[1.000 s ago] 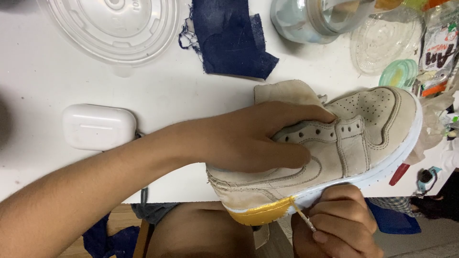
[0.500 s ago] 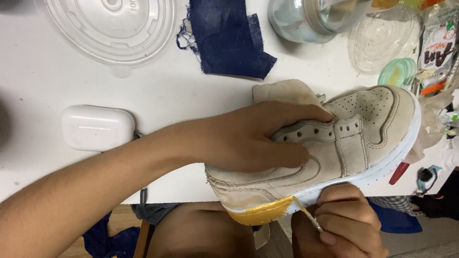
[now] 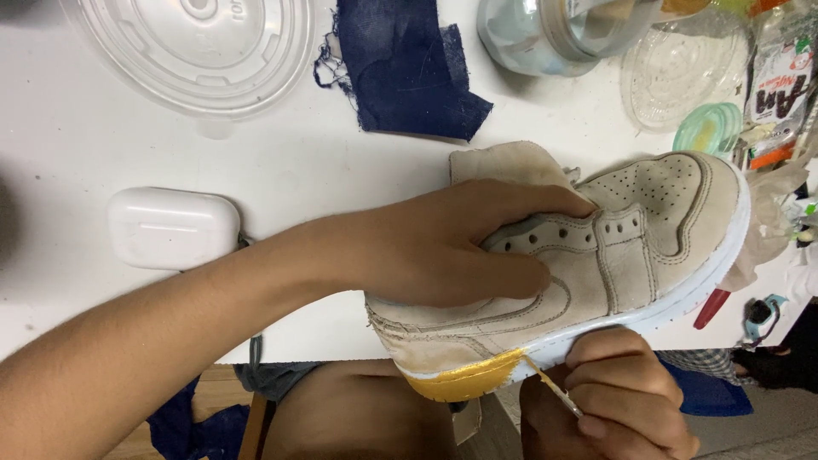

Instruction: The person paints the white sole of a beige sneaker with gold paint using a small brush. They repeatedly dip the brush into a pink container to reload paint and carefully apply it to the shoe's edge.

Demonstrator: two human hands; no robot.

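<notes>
Fingers (image 3: 511, 277) of the left hand (image 3: 443, 247) curled and clamped on the beige sneaker (image 3: 596, 264), thumb over the lace eyelets, the other fingertips tucked under the tongue. Fingers (image 3: 622, 379) of the right hand (image 3: 613, 400), below the sneaker's sole, bunched together and pinching a thin brush (image 3: 554, 390) whose tip meets the yellow-painted heel section (image 3: 464, 379) of the white midsole. The sneaker lies on its side at the near edge of the white table (image 3: 281, 170). Left of the sneaker, a white earbud case (image 3: 173, 228); above it, a dark blue cloth scrap (image 3: 409, 72) and a clear plastic lid (image 3: 196, 43).
</notes>
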